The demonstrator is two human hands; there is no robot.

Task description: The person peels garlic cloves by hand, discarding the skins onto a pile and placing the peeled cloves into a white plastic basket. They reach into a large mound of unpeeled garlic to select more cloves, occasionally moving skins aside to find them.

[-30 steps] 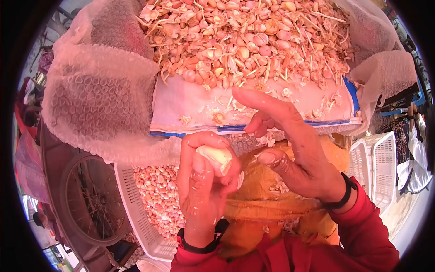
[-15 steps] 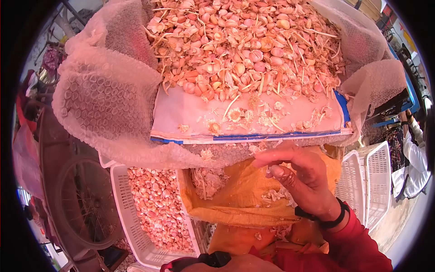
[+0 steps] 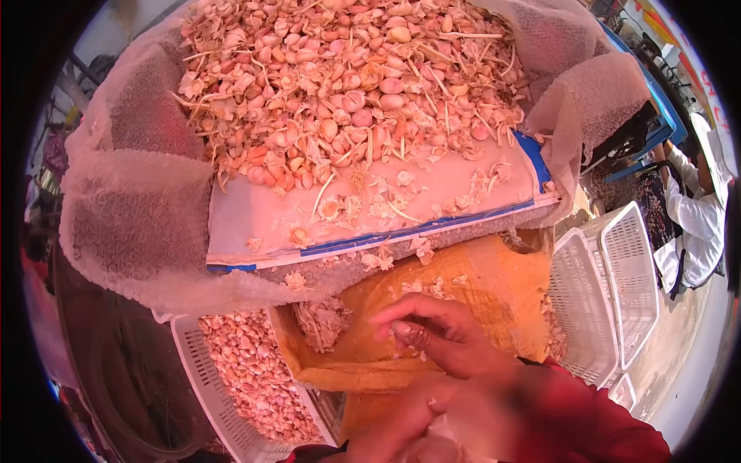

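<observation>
My right hand (image 3: 436,332) is over the orange sack, thumb and forefinger a little apart, with nothing visible held between them. Small pale flakes lie just below its fingertips. At the bottom edge my left hand (image 3: 397,424) is curled round something pale that blur and my fingers mostly hide. Beyond both hands, a large heap of garlic cloves, stalks and skins (image 3: 347,92) rests on a pale sheet with a blue edge (image 3: 270,216). The orange sack (image 3: 494,285) hangs below the sheet, with papery skins in it.
A white basket of cloves (image 3: 262,378) stands at lower left, beside a dark spoked wheel (image 3: 147,378). White baskets (image 3: 583,309) stand at right. Bubble wrap (image 3: 123,224) surrounds the heap. A person in white (image 3: 695,224) is at far right.
The view has shifted, so the heap and sheet sit further left and tilted. My right hand has moved left in view, and my left hand has come into clearer view at the bottom.
</observation>
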